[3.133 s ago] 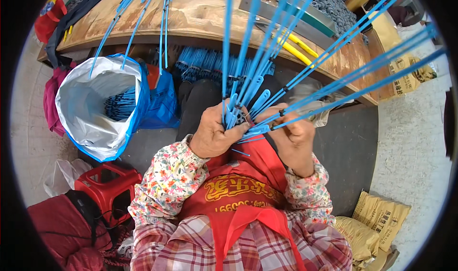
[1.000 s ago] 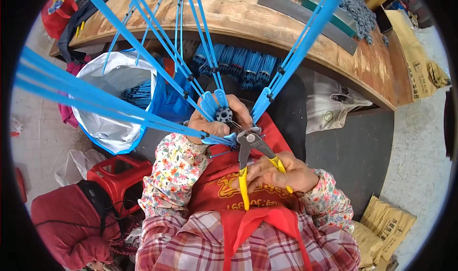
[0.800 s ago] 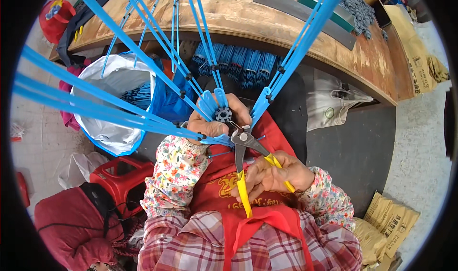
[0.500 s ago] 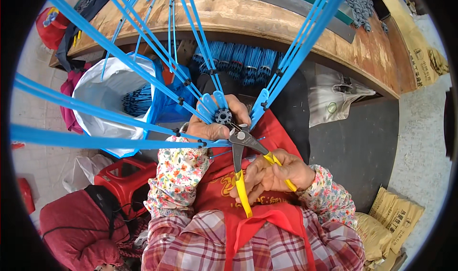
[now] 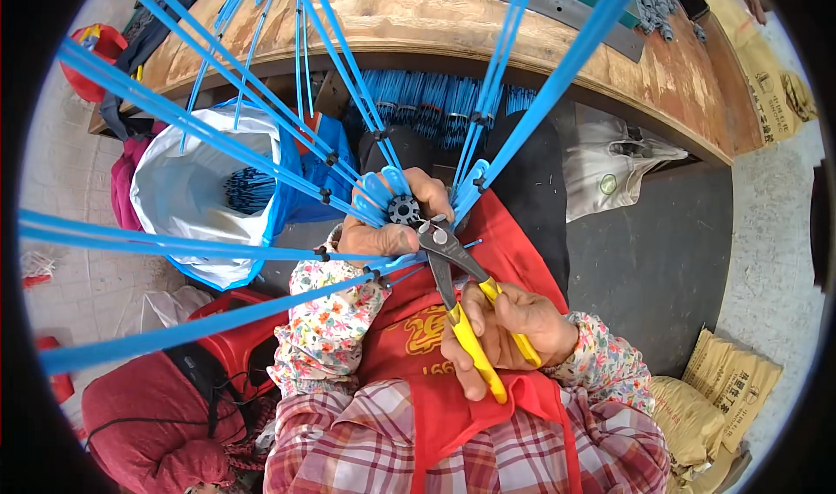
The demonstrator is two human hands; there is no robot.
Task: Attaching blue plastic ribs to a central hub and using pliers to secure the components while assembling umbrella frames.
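My left hand [image 5: 387, 233] is wrapped round the hub of an umbrella frame, with its dark notched ring [image 5: 403, 209] facing up. Long blue ribs [image 5: 231, 150] fan out from the hub to the left, far and right, with small black joints along them. My right hand [image 5: 514, 320] grips pliers [image 5: 451, 255] with dark jaws and yellow handles. Their jaws are at the right edge of the notched ring, close to my left thumb; what lies between the jaws is too small to make out. The handles stand less far apart than a full spread.
A wooden workbench [image 5: 383, 33] curves across the far side, with bundles of blue ribs [image 5: 435, 102] beneath it. At left stands a white-lined blue bag [image 5: 165, 189] holding more ribs. A red stool [image 5: 228, 342] and brown sacks [image 5: 688, 420] flank me; a metal bar [image 5: 557, 11] lies on the bench.
The pliers' handles have come closer together as my right hand closed. The umbrella frame has turned a little in my left hand, its near-left ribs shifting down and the far-right ones leftward.
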